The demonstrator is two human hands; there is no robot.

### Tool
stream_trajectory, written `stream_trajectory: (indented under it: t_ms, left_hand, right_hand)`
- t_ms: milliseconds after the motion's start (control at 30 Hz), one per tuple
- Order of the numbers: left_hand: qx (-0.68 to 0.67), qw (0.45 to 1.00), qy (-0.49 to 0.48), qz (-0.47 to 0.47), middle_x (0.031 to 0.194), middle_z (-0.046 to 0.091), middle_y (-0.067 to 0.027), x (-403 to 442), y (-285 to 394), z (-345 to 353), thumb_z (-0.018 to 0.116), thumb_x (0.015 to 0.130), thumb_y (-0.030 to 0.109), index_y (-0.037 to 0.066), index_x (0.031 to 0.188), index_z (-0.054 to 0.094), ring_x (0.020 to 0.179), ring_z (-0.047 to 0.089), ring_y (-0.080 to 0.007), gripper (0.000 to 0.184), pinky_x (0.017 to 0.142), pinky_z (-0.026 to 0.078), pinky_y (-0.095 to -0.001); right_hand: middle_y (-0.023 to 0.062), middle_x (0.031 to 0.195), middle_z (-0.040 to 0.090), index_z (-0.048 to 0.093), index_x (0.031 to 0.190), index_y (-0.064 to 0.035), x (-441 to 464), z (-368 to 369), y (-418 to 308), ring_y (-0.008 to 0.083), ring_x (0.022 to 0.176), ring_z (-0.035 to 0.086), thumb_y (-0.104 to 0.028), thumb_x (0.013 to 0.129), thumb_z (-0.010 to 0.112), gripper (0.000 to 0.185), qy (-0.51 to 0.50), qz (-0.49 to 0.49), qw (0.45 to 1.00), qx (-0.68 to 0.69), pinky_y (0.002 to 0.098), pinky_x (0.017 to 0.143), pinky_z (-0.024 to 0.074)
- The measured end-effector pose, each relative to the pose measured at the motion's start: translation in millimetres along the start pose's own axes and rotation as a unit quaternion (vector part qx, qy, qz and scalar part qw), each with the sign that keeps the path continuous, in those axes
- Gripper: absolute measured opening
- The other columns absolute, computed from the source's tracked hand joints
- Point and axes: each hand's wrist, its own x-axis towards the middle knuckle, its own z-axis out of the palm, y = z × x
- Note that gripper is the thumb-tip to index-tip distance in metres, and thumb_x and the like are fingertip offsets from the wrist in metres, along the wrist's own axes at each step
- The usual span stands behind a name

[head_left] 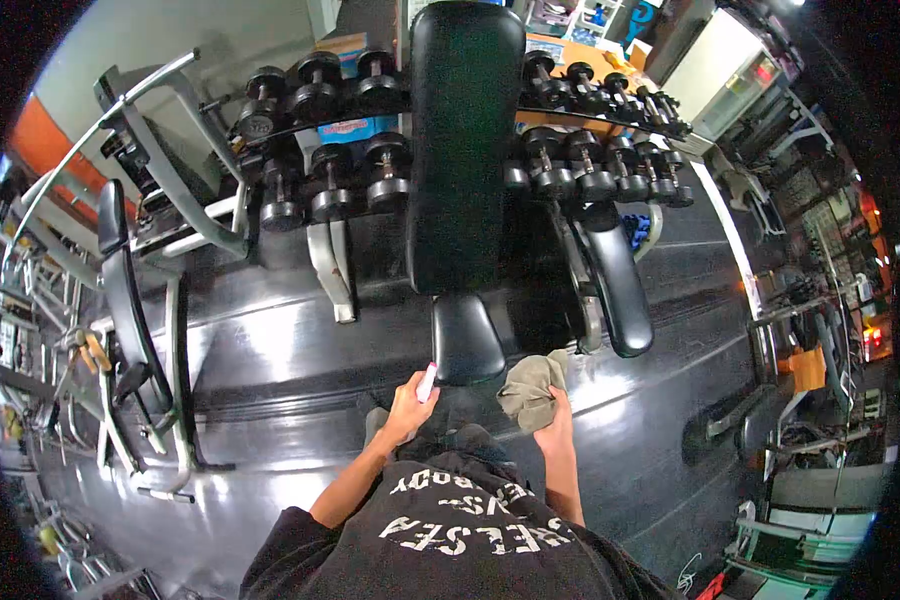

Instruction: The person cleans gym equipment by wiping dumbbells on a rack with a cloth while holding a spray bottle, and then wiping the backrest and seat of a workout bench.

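My left hand (408, 412) is closed around a small white bottle (427, 383) with a reddish tip, most of it hidden by my fingers. A crumpled olive-grey cloth (533, 388) is gripped in my right hand (556, 425). Between and just beyond both hands lies the black padded seat (467, 340) of a weight bench. Its long black backrest (465, 150) rises away from me above the seat. Neither the bottle nor the cloth appears to touch the padding, though the gap is hard to judge.
A two-tier dumbbell rack holds several black dumbbells (332, 180) behind the bench. Another padded bench (615, 280) stands to the right. On the left is a metal-framed machine (130, 320) with a narrow black pad. Dark shiny flooring (270, 410) surrounds the equipment.
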Motion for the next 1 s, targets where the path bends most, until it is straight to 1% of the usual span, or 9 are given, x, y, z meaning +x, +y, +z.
stream_trajectory:
  t_ms: [133, 200, 300, 333, 433, 633, 700, 833, 1000]
  left_hand:
    - [0.034, 0.998, 0.028, -0.035, 0.073, 0.064, -0.0203, -3, -10, 40, 0.07, 0.08, 0.016, 0.0, 0.099, 0.061, 0.071, 0.068, -0.0342, 0.027, 0.062, 0.051, -0.0385]
    - [0.023, 0.998, 0.049, -0.042, 0.071, 0.065, -0.0194, -2, -15, 58, 0.072, 0.079, 0.019, 0.001, 0.09, 0.063, 0.07, 0.068, -0.0324, 0.023, 0.062, 0.051, -0.0381]
    - [0.047, 0.996, 0.062, -0.052, 0.072, 0.066, -0.0185, -2, -19, 79, 0.071, 0.078, 0.018, 0.001, 0.084, 0.063, 0.07, 0.068, -0.0312, 0.019, 0.062, 0.052, -0.0379]
    - [0.044, 0.993, 0.058, -0.09, 0.071, 0.065, -0.0182, -2, -17, 86, 0.07, 0.078, 0.016, 0.001, 0.081, 0.063, 0.071, 0.068, -0.032, 0.016, 0.063, 0.052, -0.0383]
    - [0.039, 0.991, 0.073, -0.103, 0.071, 0.065, -0.0183, -10, -14, 101, 0.069, 0.078, 0.015, 0.001, 0.081, 0.063, 0.072, 0.069, -0.0327, 0.015, 0.063, 0.052, -0.0385]
    - [0.056, 0.988, 0.099, -0.103, 0.071, 0.066, -0.0182, -45, -10, 116, 0.068, 0.079, 0.015, 0.002, 0.084, 0.063, 0.072, 0.068, -0.0335, 0.015, 0.063, 0.052, -0.0384]
    - [0.04, 0.99, 0.112, -0.081, 0.071, 0.065, -0.018, -58, -8, 116, 0.067, 0.079, 0.015, 0.002, 0.085, 0.062, 0.072, 0.068, -0.0333, 0.015, 0.063, 0.052, -0.0389]
    - [0.062, 0.988, 0.097, -0.103, 0.071, 0.065, -0.0186, -84, -1, 119, 0.066, 0.08, 0.017, 0.001, 0.083, 0.063, 0.072, 0.068, -0.0348, 0.017, 0.063, 0.052, -0.0392]
    - [0.047, 0.987, 0.091, -0.124, 0.074, 0.066, -0.0192, -119, 15, 127, 0.066, 0.08, 0.018, 0.002, 0.085, 0.063, 0.075, 0.068, -0.0349, 0.017, 0.066, 0.052, -0.0392]
  right_hand:
    - [0.0104, 0.126, 0.056, 0.048, 0.131, -0.0094, 7, -42, -17, 0.0279, 0.115, 0.056, -0.02, 0.088, 0.054, 0.045, 0.005, 0.012, 1.0, 0.001, 0.044, 0.095, 0.0474]
    - [0.0115, 0.127, 0.055, 0.046, 0.132, -0.007, 9, -61, -24, 0.0281, 0.117, 0.055, -0.02, 0.089, 0.052, 0.045, -0.03, 0.005, 1.0, -0.007, 0.0442, 0.097, 0.0466]
    - [0.0126, 0.129, 0.055, 0.045, 0.133, -0.005, 10, -83, -34, 0.0289, 0.117, 0.055, -0.02, 0.09, 0.05, 0.046, 0.002, 0.028, 0.999, -0.027, 0.0446, 0.098, 0.0459]
    - [0.0126, 0.129, 0.055, 0.045, 0.133, -0.005, 10, -88, -38, 0.0289, 0.117, 0.055, -0.02, 0.09, 0.05, 0.046, 0.003, 0.03, 0.999, -0.027, 0.0446, 0.098, 0.0459]
    - [0.0111, 0.128, 0.054, 0.045, 0.133, -0.0065, 11, -104, -45, 0.0271, 0.115, 0.055, -0.02, 0.089, 0.052, 0.046, 0.032, 0.05, 0.997, -0.047, 0.0417, 0.097, 0.046]
    - [0.0107, 0.127, 0.054, 0.044, 0.133, -0.0056, 7, -122, -50, 0.0274, 0.115, 0.055, -0.02, 0.09, 0.052, 0.047, 0.005, 0.025, 0.999, -0.038, 0.0416, 0.096, 0.046]
    - [0.0109, 0.127, 0.055, 0.044, 0.133, -0.0049, 4, -129, -46, 0.0275, 0.115, 0.055, -0.02, 0.09, 0.052, 0.047, -0.004, 0.026, 0.999, -0.025, 0.0418, 0.096, 0.0458]
    - [0.0132, 0.128, 0.054, 0.043, 0.135, -0.0057, -14, -134, -35, 0.0303, 0.115, 0.055, -0.02, 0.089, 0.051, 0.049, -0.013, 0.023, 0.999, -0.034, 0.0456, 0.098, 0.0458]
    - [0.0123, 0.126, 0.056, 0.046, 0.132, -0.0066, -53, -131, -27, 0.0302, 0.114, 0.056, -0.02, 0.086, 0.054, 0.049, -0.044, 0.072, 0.995, -0.044, 0.0458, 0.097, 0.046]
